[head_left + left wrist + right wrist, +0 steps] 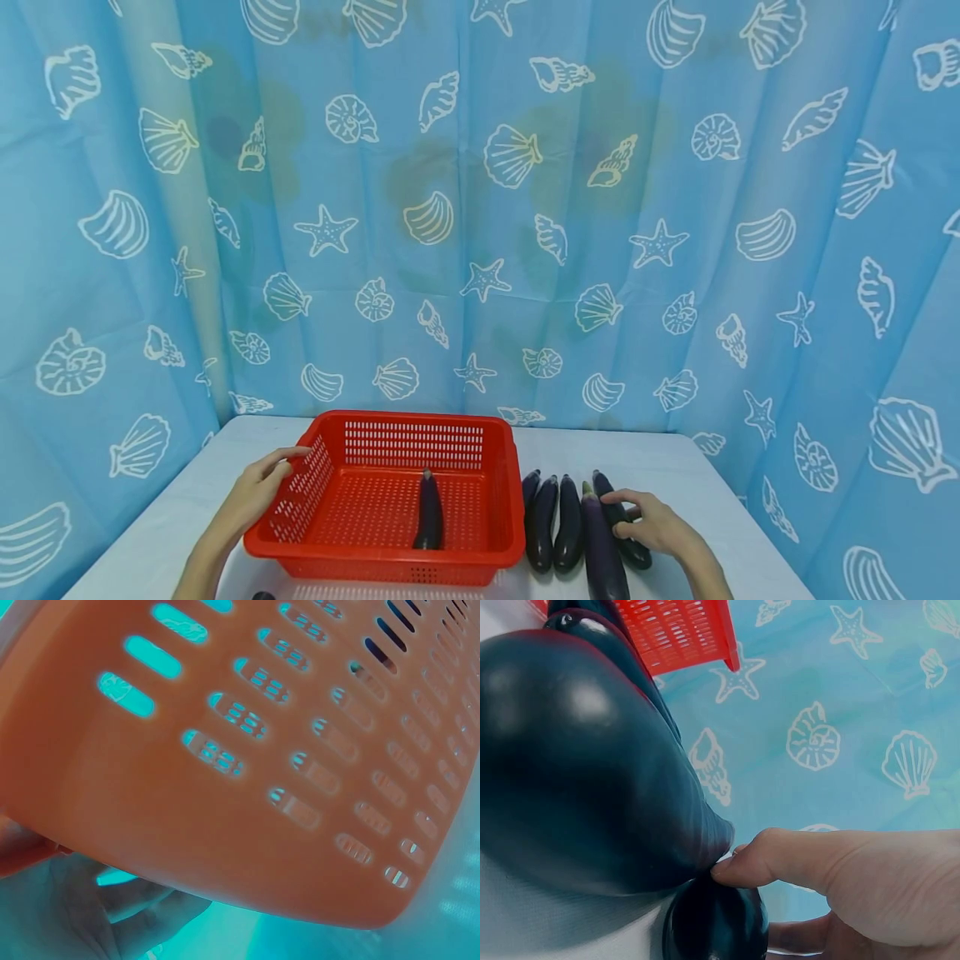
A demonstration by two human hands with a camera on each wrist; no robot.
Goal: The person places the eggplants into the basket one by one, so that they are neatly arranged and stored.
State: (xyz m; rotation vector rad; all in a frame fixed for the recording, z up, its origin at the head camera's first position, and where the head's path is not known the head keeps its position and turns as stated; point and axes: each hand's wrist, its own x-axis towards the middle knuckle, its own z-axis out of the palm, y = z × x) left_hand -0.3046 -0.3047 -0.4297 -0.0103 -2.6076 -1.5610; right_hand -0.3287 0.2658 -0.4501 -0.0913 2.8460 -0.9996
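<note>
My right hand (651, 521) is over the end eggplant (636, 553), on the table (723, 500) to the right of the red basket (375, 551). My thumb touches it, but I can't tell if I'm squeezing. My left hand (257, 492) rests on the basket's left rim, with fingers laid out nearly straight, not wrapped round it.

I think the end eggplant could slip, because its skin looks smooth and shiny. The long eggplant (602, 546) lies just beside it, so my fingers might bump that one and make it roll. If I push that way, the three dark eggplants (568, 525) next to it could get squashed into the basket. If my left hand leans too hard, the basket might slide or tip.

My fingers hide the middle of the end eggplant. The bottom of the long one is cut off by the edge. The basket's front wall hides the low end of the eggplant inside (429, 512). A small dark thing (263, 596) near the basket is mostly cut off, so I can't say what it is.
</note>
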